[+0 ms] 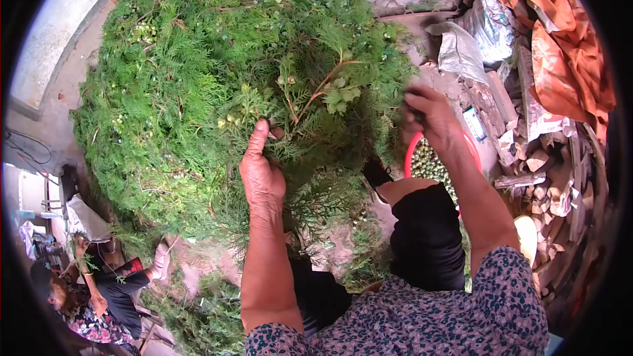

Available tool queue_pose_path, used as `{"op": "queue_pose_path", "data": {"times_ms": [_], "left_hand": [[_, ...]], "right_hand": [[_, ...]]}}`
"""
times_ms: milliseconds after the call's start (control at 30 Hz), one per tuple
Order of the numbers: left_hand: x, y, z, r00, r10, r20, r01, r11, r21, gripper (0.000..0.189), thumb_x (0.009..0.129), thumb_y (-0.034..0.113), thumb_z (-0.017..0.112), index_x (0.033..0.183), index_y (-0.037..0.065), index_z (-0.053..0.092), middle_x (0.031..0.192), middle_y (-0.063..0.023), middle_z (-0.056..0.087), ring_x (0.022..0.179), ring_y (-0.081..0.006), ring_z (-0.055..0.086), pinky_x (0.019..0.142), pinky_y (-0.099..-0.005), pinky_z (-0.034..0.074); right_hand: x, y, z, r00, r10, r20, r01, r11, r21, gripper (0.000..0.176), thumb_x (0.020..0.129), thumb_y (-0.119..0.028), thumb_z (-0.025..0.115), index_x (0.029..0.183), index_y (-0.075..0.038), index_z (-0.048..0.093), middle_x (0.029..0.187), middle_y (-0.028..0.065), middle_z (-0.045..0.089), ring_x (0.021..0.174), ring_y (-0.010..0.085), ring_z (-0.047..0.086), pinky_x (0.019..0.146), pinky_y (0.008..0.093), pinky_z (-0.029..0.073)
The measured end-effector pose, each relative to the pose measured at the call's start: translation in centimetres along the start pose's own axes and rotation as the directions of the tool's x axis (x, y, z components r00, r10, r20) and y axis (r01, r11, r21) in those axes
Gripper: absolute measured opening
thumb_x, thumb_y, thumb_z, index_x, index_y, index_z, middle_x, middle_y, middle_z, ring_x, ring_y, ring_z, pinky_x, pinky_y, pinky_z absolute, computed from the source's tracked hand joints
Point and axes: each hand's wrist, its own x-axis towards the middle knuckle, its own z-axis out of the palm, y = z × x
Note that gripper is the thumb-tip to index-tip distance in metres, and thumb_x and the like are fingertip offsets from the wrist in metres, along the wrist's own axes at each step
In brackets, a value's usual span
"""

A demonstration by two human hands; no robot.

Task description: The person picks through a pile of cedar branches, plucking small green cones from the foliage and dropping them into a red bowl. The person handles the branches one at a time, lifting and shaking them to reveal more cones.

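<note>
My left hand (pixel 264 175) is closed on a leafy conifer branch (pixel 316 95), its thumb lying over the stem. The branch has a brown forked twig, feathery green sprays and small pale-green cones (pixel 231 120). To the right, my right hand (pixel 432 122) is raised with curled fingers, apart from the branch. Motion blurs its fingertips, and anything within them cannot be made out. Under that hand and forearm stands a red-rimmed basin (pixel 408 158) holding many small green cones (pixel 432 166). The hand and forearm hide part of the basin.
A large heap of cut conifer branches (pixel 171 92) spreads ahead and left. Split firewood (pixel 537 191), plastic sacks (pixel 461 49) and an orange tarp (pixel 567 53) lie on the right. Another person (pixel 99 296) sits at lower left, holding a green sprig. More cuttings (pixel 198 310) lie on the floor.
</note>
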Motion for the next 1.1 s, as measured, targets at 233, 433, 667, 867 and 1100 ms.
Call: {"op": "queue_pose_path", "data": {"times_ms": [233,433,667,867,1100], "left_hand": [[-0.8,0.3,0.8,1.000,0.021,0.011,-0.020,0.996,-0.092,0.034,0.077,0.032,0.066,0.096,0.005,0.062,0.089,-0.0047,0.061,0.080,-0.0136,0.053,0.076,-0.0293,0.041],[0.2,-0.7,-1.2,0.976,0.039,0.216,-0.057,0.995,0.080,0.032,0.077,0.025,0.062,0.097,0.001,0.062,0.097,-0.0057,0.060,0.091,-0.0154,0.051,0.084,-0.0255,0.036],[0.2,-0.2,0.4,0.997,0.076,0.032,-0.076,0.997,-0.016,0.028,0.079,0.011,0.060,0.104,0.000,0.055,0.099,-0.0123,0.059,0.089,-0.0206,0.057,0.081,-0.0357,0.045],[0.9,-0.1,0.1,0.980,0.199,0.010,-0.197,0.978,-0.072,0.048,0.072,0.013,0.072,0.108,0.010,0.042,0.101,-0.0102,0.056,0.089,-0.0201,0.054,0.077,-0.0356,0.044],[1.5,0.6,-1.0,0.913,0.400,0.084,-0.409,0.884,0.227,0.040,0.072,0.023,0.074,0.096,0.004,0.048,0.097,-0.0058,0.056,0.093,-0.0167,0.049,0.086,-0.0290,0.037]], "right_hand": [[1.3,16.2,-24.2,0.836,0.366,-0.410,-0.211,0.903,0.375,0.049,0.066,-0.013,0.072,0.109,-0.003,0.052,0.091,0.0109,0.056,0.074,0.0211,0.056,0.059,0.0288,0.049],[1.3,27.0,-41.8,0.762,-0.625,0.171,0.092,-0.158,-0.983,0.065,0.052,-0.028,0.081,0.106,-0.002,0.056,0.084,0.0115,0.062,0.077,0.0318,0.059,0.076,0.0378,0.048],[-2.0,18.4,-32.3,0.508,-0.139,-0.850,-0.532,0.725,-0.437,0.030,0.078,-0.031,0.060,0.093,-0.005,0.065,0.075,0.0150,0.062,0.074,0.0323,0.061,0.066,0.0372,0.050],[-0.7,24.2,-43.1,0.714,-0.424,-0.557,-0.680,-0.234,-0.695,0.026,0.076,-0.023,0.051,0.073,-0.002,0.066,0.077,0.0187,0.064,0.063,0.0300,0.062,0.060,0.0347,0.050],[-1.3,19.1,-36.7,0.612,-0.417,-0.672,-0.682,0.153,-0.716,0.021,0.073,-0.015,0.050,0.077,-0.003,0.067,0.080,0.0190,0.064,0.072,0.0330,0.063,0.064,0.0407,0.050]]}}
